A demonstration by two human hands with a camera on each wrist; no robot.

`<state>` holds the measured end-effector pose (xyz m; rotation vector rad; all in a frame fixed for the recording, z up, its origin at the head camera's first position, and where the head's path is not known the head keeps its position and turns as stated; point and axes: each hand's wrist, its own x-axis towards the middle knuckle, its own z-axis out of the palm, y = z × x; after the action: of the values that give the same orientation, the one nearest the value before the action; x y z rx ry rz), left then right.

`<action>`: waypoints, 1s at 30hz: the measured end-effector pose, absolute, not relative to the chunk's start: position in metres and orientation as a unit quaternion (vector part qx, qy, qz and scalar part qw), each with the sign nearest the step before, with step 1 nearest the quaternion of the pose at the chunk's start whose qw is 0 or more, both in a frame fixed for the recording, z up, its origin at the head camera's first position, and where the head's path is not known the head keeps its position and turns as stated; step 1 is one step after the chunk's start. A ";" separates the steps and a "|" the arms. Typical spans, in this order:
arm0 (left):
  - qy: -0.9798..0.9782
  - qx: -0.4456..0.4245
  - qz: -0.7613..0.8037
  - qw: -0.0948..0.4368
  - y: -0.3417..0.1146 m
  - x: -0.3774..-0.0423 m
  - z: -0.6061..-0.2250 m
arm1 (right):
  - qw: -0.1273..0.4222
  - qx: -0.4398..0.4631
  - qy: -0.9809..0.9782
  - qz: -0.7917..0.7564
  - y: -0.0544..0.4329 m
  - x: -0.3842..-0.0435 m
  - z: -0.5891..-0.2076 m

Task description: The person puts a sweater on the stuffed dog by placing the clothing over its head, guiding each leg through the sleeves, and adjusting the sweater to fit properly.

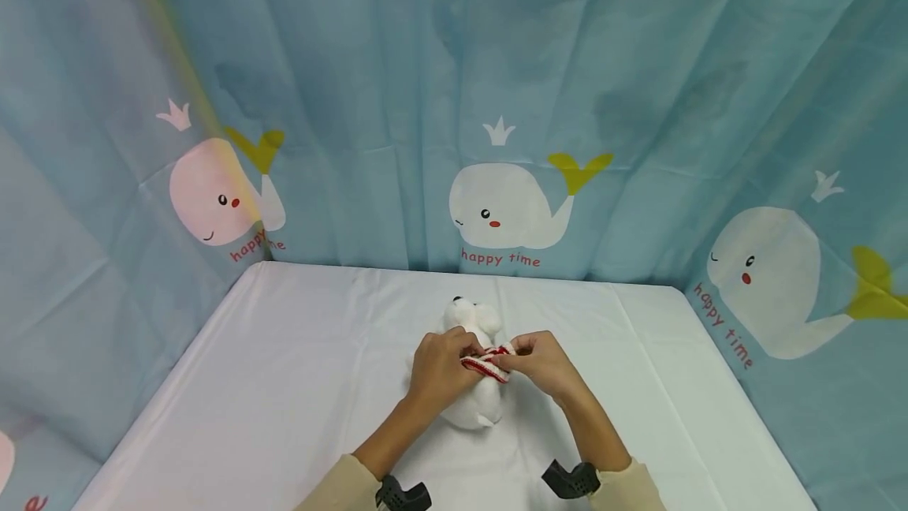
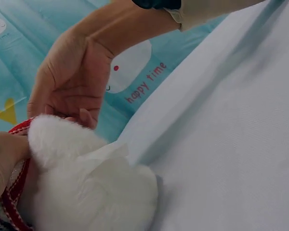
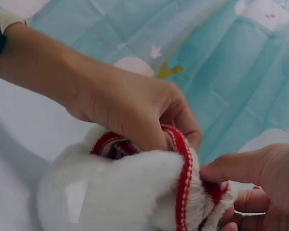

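A white plush toy point(image 1: 471, 410) lies on the white table, its head with a dark nose pointing to the far side. Round its middle goes a red-and-white knitted band point(image 1: 488, 367), possibly a small garment or scarf. My left hand point(image 1: 441, 369) is over the toy's left side, gripping the band's near-left part; in the right wrist view its fingers reach behind the red edge point(image 3: 184, 168). From the right, my right hand point(image 1: 545, 363) pinches the band's other end between thumb and fingers. White fur point(image 2: 101, 192) fills much of the left wrist view, hiding some fingertips.
The white table point(image 1: 284, 400) extends on both sides of the toy. Behind and beside it hangs a blue curtain point(image 1: 355, 180) printed with whales. Black straps point(image 1: 571, 481) sit at both wrists beside beige sleeves.
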<state>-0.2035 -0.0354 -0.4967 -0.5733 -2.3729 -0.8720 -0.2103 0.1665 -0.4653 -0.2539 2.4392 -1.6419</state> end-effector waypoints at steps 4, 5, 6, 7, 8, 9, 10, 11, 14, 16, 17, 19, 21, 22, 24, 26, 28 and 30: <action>-0.882 -0.195 -0.309 0.298 -0.031 -0.202 -0.498 | 0.090 -0.083 0.831 -0.543 0.165 -0.206 -0.460; -0.882 -0.190 -0.304 0.306 -0.031 -0.203 -0.498 | 0.092 -0.084 0.832 -0.540 0.164 -0.205 -0.459; -0.883 -0.186 -0.298 0.313 -0.031 -0.203 -0.499 | 0.094 -0.082 0.834 -0.537 0.163 -0.204 -0.457; -0.883 -0.183 -0.292 0.319 -0.031 -0.205 -0.500 | 0.097 -0.085 0.835 -0.536 0.163 -0.204 -0.457; -0.882 -0.184 -0.290 0.322 -0.031 -0.206 -0.502 | 0.099 -0.091 0.835 -0.534 0.163 -0.205 -0.456; -0.881 -0.187 -0.291 0.323 -0.032 -0.208 -0.504 | 0.101 -0.098 0.834 -0.533 0.164 -0.205 -0.455; -0.880 -0.192 -0.296 0.319 -0.034 -0.210 -0.505 | 0.102 -0.105 0.834 -0.532 0.165 -0.206 -0.454; -0.877 -0.201 -0.305 0.313 -0.035 -0.211 -0.506 | 0.101 -0.111 0.835 -0.529 0.167 -0.207 -0.454; -0.870 -0.237 -0.334 0.275 -0.042 -0.214 -0.506 | 0.094 -0.148 0.831 -0.528 0.176 -0.211 -0.455; -0.867 -0.264 -0.346 0.244 -0.047 -0.215 -0.502 | 0.085 -0.168 0.827 -0.530 0.182 -0.213 -0.455; -0.864 -0.277 -0.353 0.228 -0.050 -0.216 -0.500 | 0.081 -0.174 0.824 -0.532 0.185 -0.214 -0.456; -0.861 -0.299 -0.360 0.200 -0.054 -0.217 -0.496 | 0.077 -0.179 0.818 -0.541 0.188 -0.216 -0.458; -0.858 -0.315 -0.364 0.182 -0.057 -0.217 -0.492 | 0.074 -0.174 0.815 -0.548 0.189 -0.218 -0.462; -0.857 -0.318 -0.364 0.177 -0.059 -0.217 -0.490 | 0.074 -0.172 0.815 -0.549 0.189 -0.219 -0.463; -0.857 -0.321 -0.363 0.171 -0.060 -0.217 -0.489 | 0.073 -0.168 0.819 -0.544 0.188 -0.220 -0.465; -0.860 -0.320 -0.361 0.168 -0.059 -0.216 -0.490 | 0.074 -0.169 0.824 -0.535 0.187 -0.221 -0.467; -0.862 -0.316 -0.359 0.167 -0.057 -0.216 -0.492 | 0.076 -0.173 0.830 -0.524 0.187 -0.221 -0.467; -0.863 -0.312 -0.358 0.171 -0.055 -0.215 -0.494 | 0.080 -0.177 0.829 -0.524 0.188 -0.220 -0.467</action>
<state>-0.2150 -0.0547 -0.4943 -0.8872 -2.4507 -1.0169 -0.2197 0.1879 -0.4672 -0.5285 2.4814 -1.5671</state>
